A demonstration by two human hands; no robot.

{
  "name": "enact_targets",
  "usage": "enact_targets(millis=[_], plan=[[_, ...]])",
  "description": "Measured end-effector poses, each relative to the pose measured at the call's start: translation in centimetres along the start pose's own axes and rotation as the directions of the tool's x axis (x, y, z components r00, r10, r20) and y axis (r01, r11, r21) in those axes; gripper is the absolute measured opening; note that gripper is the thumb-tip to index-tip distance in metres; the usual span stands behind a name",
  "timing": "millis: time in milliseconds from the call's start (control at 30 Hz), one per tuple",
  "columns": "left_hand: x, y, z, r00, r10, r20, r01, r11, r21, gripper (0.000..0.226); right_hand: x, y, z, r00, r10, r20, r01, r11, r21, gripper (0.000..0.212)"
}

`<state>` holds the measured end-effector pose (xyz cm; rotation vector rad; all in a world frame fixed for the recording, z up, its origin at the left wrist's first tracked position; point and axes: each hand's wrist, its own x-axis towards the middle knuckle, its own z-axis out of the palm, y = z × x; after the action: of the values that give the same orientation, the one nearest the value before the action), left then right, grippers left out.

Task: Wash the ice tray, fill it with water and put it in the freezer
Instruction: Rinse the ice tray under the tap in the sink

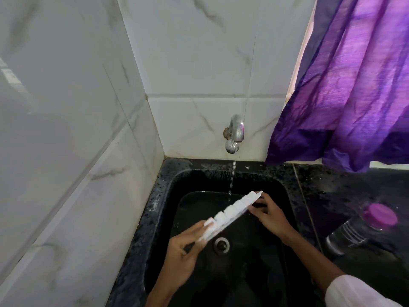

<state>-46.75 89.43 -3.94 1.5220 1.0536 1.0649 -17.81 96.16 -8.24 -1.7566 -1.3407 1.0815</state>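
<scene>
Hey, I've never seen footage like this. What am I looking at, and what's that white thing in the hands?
There is no machine here: a camera worn on a person's head looks down at their own two hands. The left hand and right hand hold a white ice tray by its ends, tilted over a black sink. A thin stream runs from the wall tap near the tray's raised end. On the counter at right is a purple-capped bottle; a purple curtain hangs behind.

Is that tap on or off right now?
On, but only lightly: a thin, broken stream of water falls from the tap toward the tilted ice tray held over the black sink.
</scene>
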Motion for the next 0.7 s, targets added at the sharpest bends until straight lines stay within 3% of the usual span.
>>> enact_targets(millis=[167,300,400,567,700], plan=[[2.1,0.8,0.3,0.942,-0.26,-0.213,0.224,0.958,-0.176,0.04,0.8,-1.0,-0.2,0.998,0.055,-0.012,-0.054,0.996,0.077,0.037],[4.8,0.0,0.9,0.877,-0.42,-0.233,0.368,0.899,-0.236,0.047,1.6,-2.2,-0.4,0.994,0.069,-0.09,-0.06,0.993,0.1,0.057],[6.6,-0.3,1.5,0.845,-0.484,-0.226,0.427,0.866,-0.261,0.047,2.4,-2.5,-0.7,0.995,-0.019,-0.097,0.019,1.0,0.004,0.069],[7.9,0.3,2.1,0.815,-0.513,-0.269,0.421,0.844,-0.332,0.045,3.4,-3.9,-0.9,0.985,-0.173,-0.026,0.162,0.958,-0.237,0.053],[8.2,0.4,2.1,0.79,-0.522,-0.321,0.405,0.838,-0.366,0.045,4.3,-4.6,-1.3,0.982,-0.187,0.021,0.181,0.911,-0.371,0.044]])
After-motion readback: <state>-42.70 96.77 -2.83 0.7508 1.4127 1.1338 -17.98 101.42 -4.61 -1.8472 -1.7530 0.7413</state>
